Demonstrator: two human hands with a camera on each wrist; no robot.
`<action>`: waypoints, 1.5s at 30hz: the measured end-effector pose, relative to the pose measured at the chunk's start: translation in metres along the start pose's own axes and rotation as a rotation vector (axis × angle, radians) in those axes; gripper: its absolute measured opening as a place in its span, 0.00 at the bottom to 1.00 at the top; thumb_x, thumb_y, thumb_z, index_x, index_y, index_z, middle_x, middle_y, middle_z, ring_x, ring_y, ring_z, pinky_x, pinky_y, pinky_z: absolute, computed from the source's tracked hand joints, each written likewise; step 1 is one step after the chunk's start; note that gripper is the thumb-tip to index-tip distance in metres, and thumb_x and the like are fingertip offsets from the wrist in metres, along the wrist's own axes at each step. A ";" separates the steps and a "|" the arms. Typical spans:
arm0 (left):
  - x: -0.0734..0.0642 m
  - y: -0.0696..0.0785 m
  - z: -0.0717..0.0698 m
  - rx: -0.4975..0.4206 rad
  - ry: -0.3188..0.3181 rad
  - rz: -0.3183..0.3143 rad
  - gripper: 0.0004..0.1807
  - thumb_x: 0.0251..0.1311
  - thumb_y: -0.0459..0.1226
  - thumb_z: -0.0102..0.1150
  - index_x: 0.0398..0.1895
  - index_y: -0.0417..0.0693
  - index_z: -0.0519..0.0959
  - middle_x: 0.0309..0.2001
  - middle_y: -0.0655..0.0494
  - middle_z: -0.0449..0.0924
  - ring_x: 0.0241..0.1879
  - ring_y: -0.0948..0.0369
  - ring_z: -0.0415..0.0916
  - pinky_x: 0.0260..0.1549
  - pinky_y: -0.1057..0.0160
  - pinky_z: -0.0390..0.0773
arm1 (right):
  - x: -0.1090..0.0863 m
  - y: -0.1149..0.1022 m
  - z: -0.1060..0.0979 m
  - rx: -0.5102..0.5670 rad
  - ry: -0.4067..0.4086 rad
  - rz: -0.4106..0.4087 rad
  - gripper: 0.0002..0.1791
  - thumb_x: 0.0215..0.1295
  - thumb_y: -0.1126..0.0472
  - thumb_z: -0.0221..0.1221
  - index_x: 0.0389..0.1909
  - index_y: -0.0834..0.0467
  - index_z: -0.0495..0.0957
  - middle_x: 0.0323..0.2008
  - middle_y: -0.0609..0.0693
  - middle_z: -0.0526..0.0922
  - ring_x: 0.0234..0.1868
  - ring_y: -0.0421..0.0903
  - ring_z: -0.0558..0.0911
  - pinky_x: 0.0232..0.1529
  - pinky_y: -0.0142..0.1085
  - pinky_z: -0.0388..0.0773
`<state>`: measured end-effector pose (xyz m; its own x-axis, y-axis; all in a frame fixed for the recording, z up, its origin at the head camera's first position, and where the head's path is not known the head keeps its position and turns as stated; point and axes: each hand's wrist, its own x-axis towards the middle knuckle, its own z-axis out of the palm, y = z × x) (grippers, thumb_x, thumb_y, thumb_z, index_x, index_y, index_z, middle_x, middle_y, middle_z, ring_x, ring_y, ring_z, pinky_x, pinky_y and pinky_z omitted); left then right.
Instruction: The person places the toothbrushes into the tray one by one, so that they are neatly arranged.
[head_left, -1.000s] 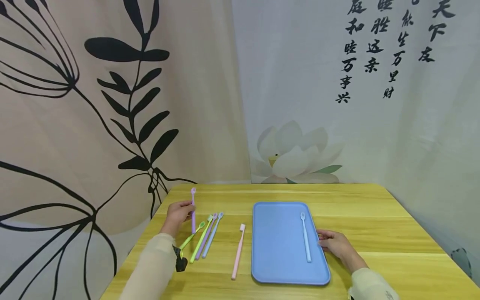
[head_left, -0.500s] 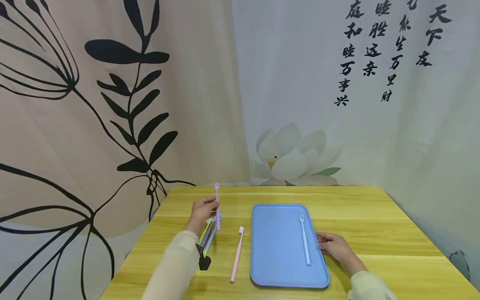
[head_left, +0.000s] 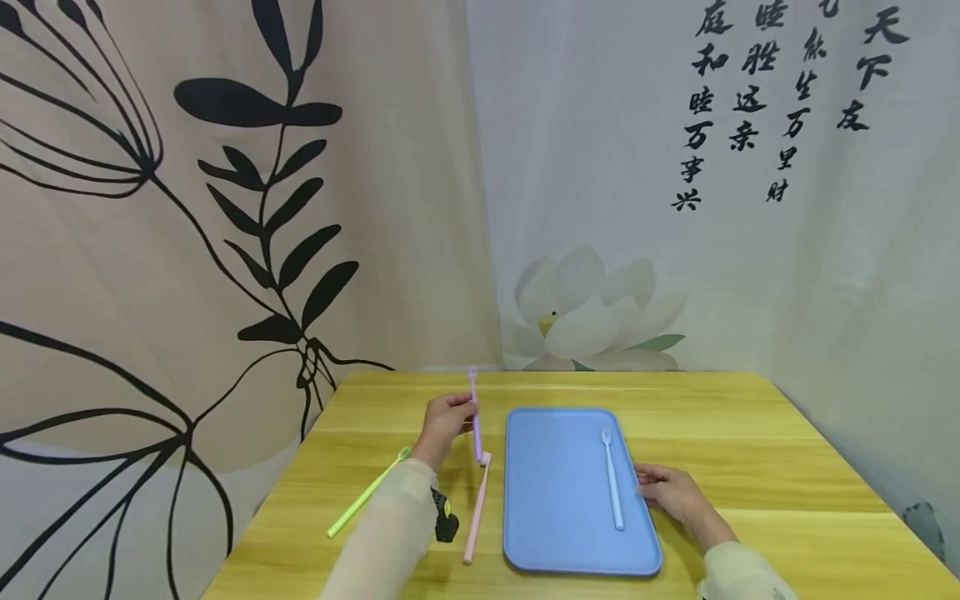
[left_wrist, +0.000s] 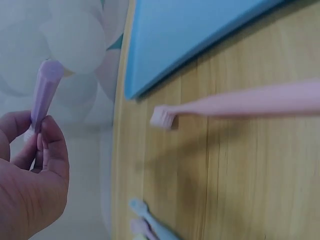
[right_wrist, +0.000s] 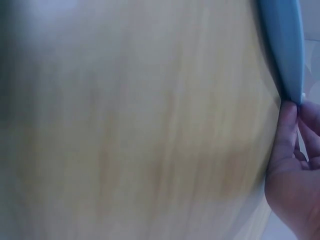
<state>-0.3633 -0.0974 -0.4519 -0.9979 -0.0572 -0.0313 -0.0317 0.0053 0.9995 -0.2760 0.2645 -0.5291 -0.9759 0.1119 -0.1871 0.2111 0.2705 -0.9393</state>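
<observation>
My left hand (head_left: 444, 427) pinches a purple toothbrush (left_wrist: 45, 90) between thumb and fingers, holding it upright above the table, head up. Just below it lies a pink toothbrush (head_left: 477, 510), to the left of a blue tray (head_left: 555, 492). One light blue toothbrush (head_left: 612, 479) lies in the tray near its right side. My right hand (head_left: 678, 498) pinches the tray's right rim, thumb and fingers on either side of it in the right wrist view. A green toothbrush (head_left: 366, 495) lies left of my left forearm.
The left wrist view shows another blue toothbrush (left_wrist: 154, 222) and a purple toothbrush (left_wrist: 142, 227) on the table; the left arm hides them in the head view. The wooden table (head_left: 787, 450) ends at a printed curtain (head_left: 420, 208) behind.
My left hand has carried the purple toothbrush to the right, from over the left-hand toothbrushes to near the pink one. The right hand stays at the tray's rim.
</observation>
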 end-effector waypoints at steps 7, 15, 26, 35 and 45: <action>-0.002 -0.001 0.021 -0.020 -0.038 -0.016 0.17 0.65 0.28 0.58 0.56 0.30 0.78 0.49 0.34 0.80 0.41 0.50 0.81 0.40 0.59 0.83 | 0.000 -0.001 0.000 -0.011 -0.001 -0.016 0.26 0.63 0.74 0.58 0.63 0.75 0.70 0.48 0.63 0.79 0.47 0.51 0.80 0.46 0.42 0.82; -0.010 -0.005 0.046 -0.022 -0.073 -0.029 0.17 0.65 0.28 0.58 0.56 0.29 0.78 0.45 0.41 0.82 0.40 0.51 0.81 0.39 0.60 0.82 | -0.001 -0.003 0.000 -0.024 -0.003 -0.011 0.26 0.63 0.75 0.58 0.63 0.75 0.70 0.48 0.64 0.79 0.48 0.52 0.80 0.46 0.43 0.82; -0.018 -0.016 0.078 0.027 -0.085 -0.040 0.17 0.63 0.29 0.61 0.55 0.31 0.79 0.40 0.45 0.83 0.35 0.56 0.81 0.37 0.61 0.83 | -0.002 -0.002 0.000 -0.024 -0.005 -0.006 0.26 0.64 0.74 0.57 0.63 0.74 0.70 0.48 0.63 0.79 0.48 0.51 0.80 0.46 0.43 0.82; -0.029 -0.025 0.103 0.071 -0.112 -0.014 0.16 0.63 0.28 0.61 0.53 0.30 0.80 0.38 0.47 0.83 0.32 0.59 0.80 0.35 0.60 0.84 | 0.000 -0.001 0.000 -0.017 -0.005 -0.003 0.26 0.64 0.74 0.57 0.64 0.73 0.70 0.49 0.63 0.78 0.47 0.51 0.80 0.46 0.42 0.82; -0.037 -0.039 0.129 0.062 -0.131 -0.044 0.17 0.62 0.29 0.62 0.53 0.32 0.80 0.36 0.50 0.81 0.33 0.58 0.80 0.35 0.61 0.83 | 0.000 0.000 0.001 -0.010 0.006 0.000 0.26 0.63 0.74 0.58 0.63 0.73 0.70 0.48 0.62 0.79 0.47 0.50 0.80 0.45 0.42 0.82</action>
<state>-0.3321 0.0330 -0.4910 -0.9942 0.0718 -0.0796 -0.0748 0.0675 0.9949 -0.2758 0.2641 -0.5297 -0.9755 0.1178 -0.1857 0.2121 0.2798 -0.9363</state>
